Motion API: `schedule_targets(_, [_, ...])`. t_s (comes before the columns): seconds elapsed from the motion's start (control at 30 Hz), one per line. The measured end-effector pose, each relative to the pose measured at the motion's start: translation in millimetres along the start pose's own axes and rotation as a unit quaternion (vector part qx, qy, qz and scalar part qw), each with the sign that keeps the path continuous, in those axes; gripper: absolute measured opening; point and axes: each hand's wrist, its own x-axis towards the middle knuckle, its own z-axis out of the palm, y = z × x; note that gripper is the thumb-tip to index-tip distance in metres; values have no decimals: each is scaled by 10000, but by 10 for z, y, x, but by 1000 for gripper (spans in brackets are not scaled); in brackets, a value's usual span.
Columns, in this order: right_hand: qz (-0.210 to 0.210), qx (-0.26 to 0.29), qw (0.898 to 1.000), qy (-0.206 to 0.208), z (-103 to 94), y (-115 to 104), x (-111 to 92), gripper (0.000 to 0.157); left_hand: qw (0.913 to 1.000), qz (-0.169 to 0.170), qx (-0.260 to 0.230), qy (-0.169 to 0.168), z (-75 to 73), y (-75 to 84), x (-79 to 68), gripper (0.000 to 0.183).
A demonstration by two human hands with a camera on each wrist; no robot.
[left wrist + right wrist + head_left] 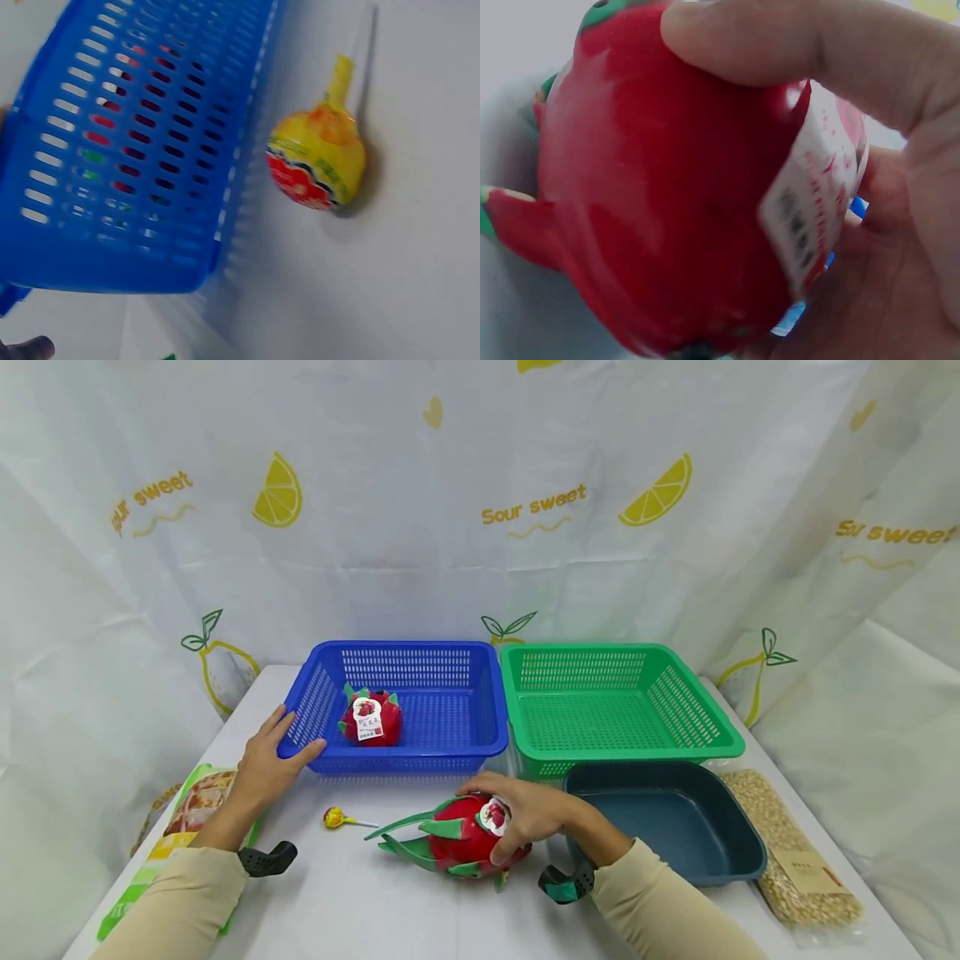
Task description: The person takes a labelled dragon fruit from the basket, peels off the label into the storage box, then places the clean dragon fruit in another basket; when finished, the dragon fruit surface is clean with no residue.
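Observation:
My right hand [528, 810] grips a red dragon fruit [457, 831] with long green leaves, low over the table's front middle. Its thumb lies across the red skin in the right wrist view, beside a white label [810, 195] with a barcode. At the left front corner of the blue basket [408, 752], my left hand [266, 760] rests with thumb and fingers spread along the rim. Inside that basket sits another dragon fruit [390, 724] with a white tag. A lollipop [335, 817] in a yellow and red wrapper lies between the hands, also in the left wrist view.
A green basket [622, 753] stands right of the blue one. In front of it is a dark teal basin [667, 827]. A clear bag of pale grains [795, 860] lies at the right edge. Under the left forearm is a green food packet [135, 893].

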Motion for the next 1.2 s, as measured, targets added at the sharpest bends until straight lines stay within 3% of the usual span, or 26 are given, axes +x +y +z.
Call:
schedule_targets(0.1, [3, -234, 9997, -14, 4, -17, 0, 85, 9996, 215, 91, 154, -50, 61, -32, 90])
schedule_targets(0.2, [54, -495, 9987, 79, 10, -27, 2, 88, 9966, 620, 113, 527, -99, 176, -85, 89])
schedule_targets(0.3, [155, -651, 9976, 182, 20, -22, -1, 90, 9896, 1158, -106, 852, -137, 341, -177, 88])
schedule_targets(0.4, [222, -743, 9967, 253, 22, -13, -17, 90, 9802, 1700, -505, 884, -133, 518, -293, 89])
schedule_targets(0.63, [11, -636, 9976, 272, 14, 10, -54, 91, 9505, 2794, -1320, 326, 47, 794, -539, 99])
schedule_targets(0.8, [-57, -642, 9975, 277, 12, 20, -60, 91, 9339, 3256, -1476, -62, 240, 920, -665, 104])
schedule_targets(0.9, [-93, -681, 9971, 314, 14, 34, -59, 91, 9303, 3335, -1465, -441, 383, 981, -741, 106])
schedule_targets(1.03, [-129, -708, 9969, 319, 21, 53, -52, 90, 9350, 3137, -1388, -904, 579, 1039, -832, 112])
schedule_targets(1.2, [-191, -639, 9974, 280, 14, 67, -49, 91, 9374, 2988, -1345, -1179, 770, 1069, -868, 114])
